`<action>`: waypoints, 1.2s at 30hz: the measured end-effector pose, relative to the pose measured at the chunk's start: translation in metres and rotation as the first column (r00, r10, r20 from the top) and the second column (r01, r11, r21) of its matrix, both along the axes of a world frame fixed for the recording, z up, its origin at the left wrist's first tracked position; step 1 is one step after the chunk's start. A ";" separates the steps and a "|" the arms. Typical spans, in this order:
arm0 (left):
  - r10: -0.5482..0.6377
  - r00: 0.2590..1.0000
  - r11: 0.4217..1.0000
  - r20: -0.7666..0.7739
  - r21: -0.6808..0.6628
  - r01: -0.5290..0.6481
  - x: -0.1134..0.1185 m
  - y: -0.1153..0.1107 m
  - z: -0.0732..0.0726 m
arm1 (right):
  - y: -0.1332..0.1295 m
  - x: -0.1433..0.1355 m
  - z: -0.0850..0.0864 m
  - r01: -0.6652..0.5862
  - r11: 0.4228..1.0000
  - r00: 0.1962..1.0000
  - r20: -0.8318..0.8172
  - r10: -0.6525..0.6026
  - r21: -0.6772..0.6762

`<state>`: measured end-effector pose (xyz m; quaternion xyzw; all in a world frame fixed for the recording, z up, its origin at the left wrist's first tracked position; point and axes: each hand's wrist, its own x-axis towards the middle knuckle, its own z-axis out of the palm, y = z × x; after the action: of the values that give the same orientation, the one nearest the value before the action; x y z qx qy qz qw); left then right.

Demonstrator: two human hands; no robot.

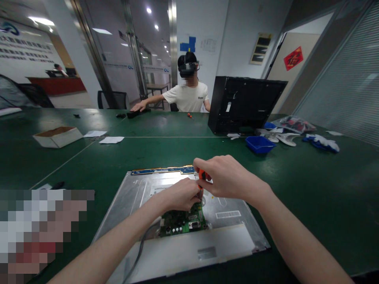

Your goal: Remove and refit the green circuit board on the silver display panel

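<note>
A flat metal display panel (231, 232) lies on the green table, with a green circuit board (177, 221) on its middle and a blue strip board (161, 171) along its far edge. My right hand (225, 175) is closed around an orange and black screwdriver (202, 176), held upright over the circuit board's far right corner. Just below it, my left hand (186, 194) has its fingers pressed together near the tool's lower end, at the board's edge. The screwdriver's tip and whatever the left fingers pinch are hidden. A grey cable (140, 250) runs from the board toward me.
Beyond the panel are a blue tray (259, 145), a black monitor housing (245, 104), gloves (321, 142) and a bagged item (296, 124). A white box (58, 138) and papers (111, 140) lie at left. A person in a headset (188, 96) sits opposite, near another screwdriver (190, 116).
</note>
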<state>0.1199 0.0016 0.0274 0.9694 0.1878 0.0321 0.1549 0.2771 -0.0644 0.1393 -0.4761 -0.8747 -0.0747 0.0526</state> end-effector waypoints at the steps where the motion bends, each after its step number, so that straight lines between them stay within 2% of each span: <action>1: -0.004 1.000 1.000 0.001 0.013 0.004 0.000 0.000 0.000 | 0.000 0.000 -0.001 0.012 1.000 1.000 0.009 -0.012 0.013; 7: -0.005 1.000 0.999 0.023 0.038 0.004 0.000 0.001 -0.003 | 0.003 0.001 -0.003 0.068 0.996 0.997 0.029 -0.070 0.051; 11: -0.021 0.999 0.999 0.024 0.043 0.020 -0.001 0.001 -0.004 | 0.003 0.002 -0.002 0.027 1.000 0.999 -0.026 -0.027 0.010; 17: -0.029 1.000 0.992 0.005 0.124 0.029 0.000 0.002 -0.004 | 0.000 0.004 0.001 -0.059 0.996 0.995 -0.083 0.053 -0.064; 20: -0.025 1.000 0.989 0.011 0.149 0.023 0.000 0.001 -0.004 | 0.001 0.004 0.000 -0.041 0.998 0.997 -0.072 0.037 -0.047; 24: -0.019 1.000 0.993 0.008 0.116 0.018 -0.001 0.001 -0.004 | 0.004 0.004 -0.003 0.037 0.999 0.999 -0.020 -0.037 0.006; 29: 0.000 1.000 0.994 0.018 0.108 -0.002 0.000 0.000 -0.002 | 0.003 0.004 -0.002 -0.006 1.000 1.000 -0.021 0.005 -0.002; 36: 0.007 1.000 0.993 0.010 0.119 -0.008 0.001 -0.002 0.001 | 0.002 0.004 -0.002 -0.003 1.000 1.000 -0.023 0.003 -0.002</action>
<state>0.1204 -0.0005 0.0284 0.9761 0.1882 0.0483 0.0976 0.2811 -0.0622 0.1375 -0.4758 -0.8747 -0.0685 0.0621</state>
